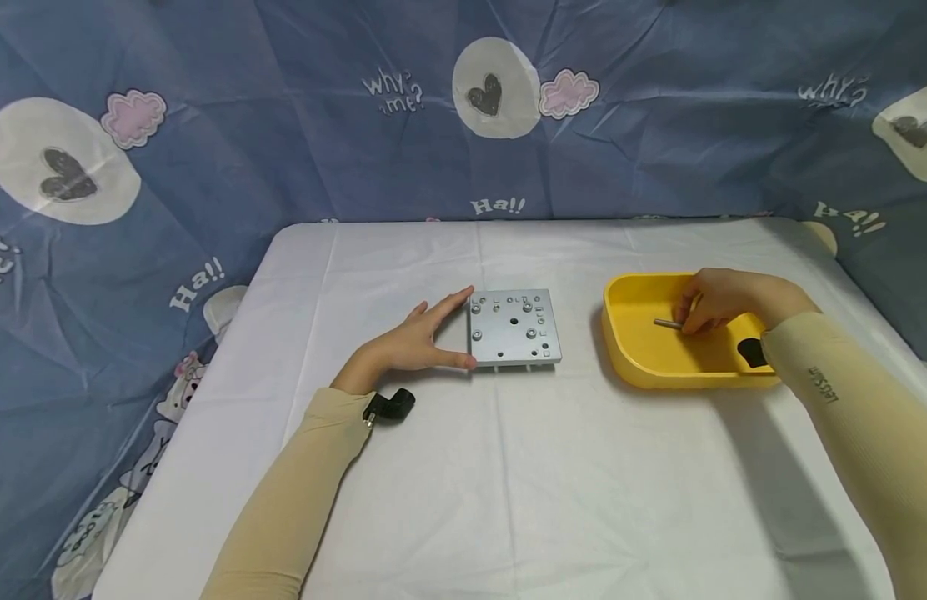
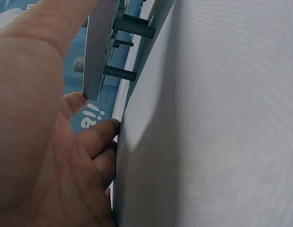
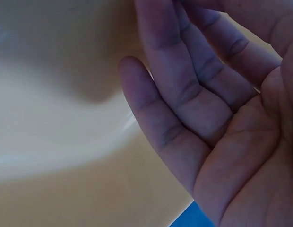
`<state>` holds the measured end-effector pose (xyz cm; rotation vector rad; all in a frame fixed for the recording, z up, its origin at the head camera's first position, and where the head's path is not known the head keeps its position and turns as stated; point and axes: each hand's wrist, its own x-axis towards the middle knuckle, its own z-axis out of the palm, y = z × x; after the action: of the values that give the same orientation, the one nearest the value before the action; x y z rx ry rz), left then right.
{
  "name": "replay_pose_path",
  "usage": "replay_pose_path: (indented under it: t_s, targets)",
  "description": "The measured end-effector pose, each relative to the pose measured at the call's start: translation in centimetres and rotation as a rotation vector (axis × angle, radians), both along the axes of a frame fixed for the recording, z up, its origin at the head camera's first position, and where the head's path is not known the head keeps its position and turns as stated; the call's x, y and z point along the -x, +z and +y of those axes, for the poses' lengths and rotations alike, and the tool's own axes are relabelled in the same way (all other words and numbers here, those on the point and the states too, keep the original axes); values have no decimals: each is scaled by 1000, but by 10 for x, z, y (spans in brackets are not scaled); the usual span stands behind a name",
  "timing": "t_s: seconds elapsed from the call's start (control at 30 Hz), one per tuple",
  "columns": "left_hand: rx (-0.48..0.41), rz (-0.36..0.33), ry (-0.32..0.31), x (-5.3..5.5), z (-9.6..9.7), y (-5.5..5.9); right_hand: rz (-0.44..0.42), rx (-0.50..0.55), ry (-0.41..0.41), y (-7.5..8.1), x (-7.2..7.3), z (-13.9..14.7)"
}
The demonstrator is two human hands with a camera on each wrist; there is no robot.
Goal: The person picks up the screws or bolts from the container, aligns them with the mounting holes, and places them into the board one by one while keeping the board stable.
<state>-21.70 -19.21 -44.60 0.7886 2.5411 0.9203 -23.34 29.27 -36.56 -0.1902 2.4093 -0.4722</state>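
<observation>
A square silver metal plate [image 1: 512,327] with holes and socket-head screws stands on the white table, raised on screw shanks. Threaded screw ends [image 2: 134,27] stick out from its underside in the left wrist view. My left hand [image 1: 413,343] holds the plate by its left side, thumb at the near corner and index finger at the far corner. Inside the yellow bin [image 1: 617,333], my right hand [image 1: 714,298] pinches a short grey metal rod [image 1: 667,324], one end poking out leftward. In the right wrist view the right hand [image 3: 217,104] has bent fingers; its fingertips and the rod are out of sight.
White cloth covers the table [image 1: 433,492]. The bin's raised rim surrounds my right hand, to the right of the plate. Behind the table hangs a blue printed curtain [image 1: 306,125]. A black wrist camera [image 1: 392,406] sits beside my left wrist.
</observation>
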Motion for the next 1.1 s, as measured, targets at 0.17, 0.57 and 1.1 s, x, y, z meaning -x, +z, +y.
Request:
replay_pose_path:
  t_s: [0.17,0.57,1.1]
  targets:
    - [1,-10,8,-1,-1,0,-7,-9,5,-3,2,1]
    - [6,-26,25,-1,-2,1,15,-16,40,-5,5,0]
    - [-2,-11,2,3,-2,-2,0,-41,40,-7,8,-3]
